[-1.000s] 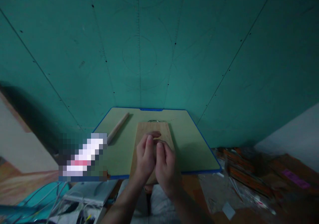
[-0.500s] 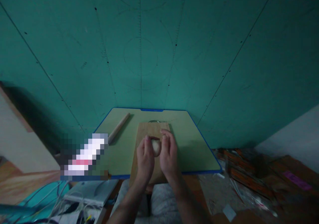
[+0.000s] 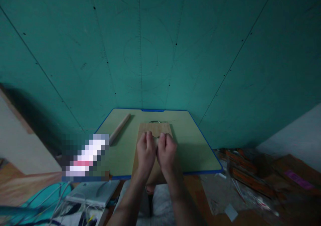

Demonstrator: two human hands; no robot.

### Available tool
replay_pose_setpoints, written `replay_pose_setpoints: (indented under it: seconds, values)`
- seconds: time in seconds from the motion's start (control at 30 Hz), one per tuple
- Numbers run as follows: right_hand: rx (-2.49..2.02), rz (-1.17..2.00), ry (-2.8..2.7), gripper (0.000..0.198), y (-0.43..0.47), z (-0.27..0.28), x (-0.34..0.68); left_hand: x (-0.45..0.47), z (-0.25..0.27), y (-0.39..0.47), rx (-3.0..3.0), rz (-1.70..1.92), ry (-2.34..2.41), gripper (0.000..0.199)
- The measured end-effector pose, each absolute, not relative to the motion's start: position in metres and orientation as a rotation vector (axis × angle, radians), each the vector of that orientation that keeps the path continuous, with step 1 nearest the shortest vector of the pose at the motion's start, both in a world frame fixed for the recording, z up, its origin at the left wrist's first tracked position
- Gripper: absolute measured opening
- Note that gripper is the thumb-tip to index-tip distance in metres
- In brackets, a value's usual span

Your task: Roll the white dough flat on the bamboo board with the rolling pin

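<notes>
A pale lump of dough (image 3: 156,141) shows in the narrow gap between my two hands, over the wooden cutting board (image 3: 154,129). My left hand (image 3: 145,152) curls closed on the dough's left side, thumb on top. From the right, my right hand (image 3: 166,151) grips it the same way, with its fingers folded in. Most of the dough is hidden by my fingers. To the left, a wooden rolling pin (image 3: 120,129) lies slantwise on the pale green table (image 3: 195,142); its near end is covered by a pixelated patch.
The table has a blue edge and stands against a green wall (image 3: 155,52). A metal ring handle (image 3: 155,121) is at the board's far end. Cables and a grey box (image 3: 91,194) sit at lower left. Cardboard (image 3: 288,175) and scraps lie on the floor at right.
My hands have closed in around the dough and moved slightly away from me. The right fingers, raised before, are now folded in, and less of the dough shows.
</notes>
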State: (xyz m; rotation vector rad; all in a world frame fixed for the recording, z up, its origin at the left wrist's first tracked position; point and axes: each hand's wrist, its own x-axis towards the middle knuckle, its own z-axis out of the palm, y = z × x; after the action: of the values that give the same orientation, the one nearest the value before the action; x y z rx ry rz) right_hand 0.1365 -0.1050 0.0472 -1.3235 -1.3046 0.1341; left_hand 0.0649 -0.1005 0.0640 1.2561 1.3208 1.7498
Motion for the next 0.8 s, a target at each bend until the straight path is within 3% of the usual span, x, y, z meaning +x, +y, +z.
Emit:
replay_pose_setpoints:
  seconds: [0.43, 0.57, 0.7, 0.8]
  values:
    - [-1.282, 0.442, -1.311, 0.05, -0.109, 0.069, 0.138, 0.047, 0.07, -0.103, 0.849, 1.5, 1.193, 0.05]
    - [-1.125, 0.214, -1.548, 0.033, -0.127, 0.069, 0.142, 0.04, 0.076, -0.1, 0.964, 1.572, 1.284, 0.053]
    - [-0.982, 0.033, -1.839, 0.048, -0.14, 0.067, 0.147, 0.036, 0.078, -0.102, 1.07, 1.556, 1.317, 0.054]
    - [-0.908, 0.024, -2.064, 0.049, -0.135, 0.064, 0.152, 0.036, 0.075, -0.104, 1.079, 1.497, 1.283, 0.054]
